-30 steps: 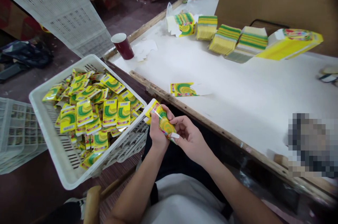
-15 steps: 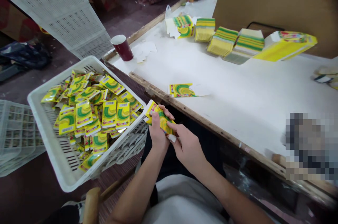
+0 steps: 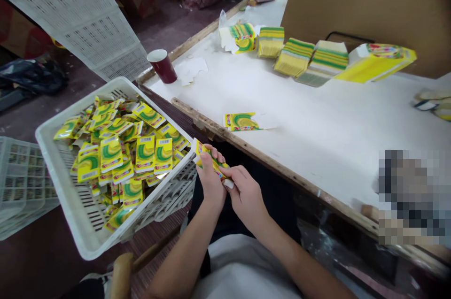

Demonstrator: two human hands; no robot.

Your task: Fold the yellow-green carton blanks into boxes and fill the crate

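A small yellow-and-green printed carton (image 3: pixel 200 149) is held over my lap, between the basket and the table edge. My left hand (image 3: pixel 212 181) is wrapped around it, thumb on top and fingers along the far side. At the carton's near end, the fingers of my right hand (image 3: pixel 248 195) are closed on it beside a white end flap (image 3: pixel 228 182). Part of the carton is hidden by my fingers. A flat carton of the same print (image 3: pixel 241 121) lies on the white table (image 3: pixel 317 134), beyond my hands.
Left of me, a white plastic basket (image 3: pixel 66 205) holds many similar cartons. A maroon mug (image 3: pixel 164 68) stands at the table's left corner. Rows of stacked flat cartons (image 3: pixel 294 57) and a larger yellow box (image 3: pixel 378 64) line the back before a brown cardboard panel (image 3: pixel 362 3).
My right fingers have shifted slightly at the carton's near end, and the carton has turned a little in my hands. The view has moved slightly.
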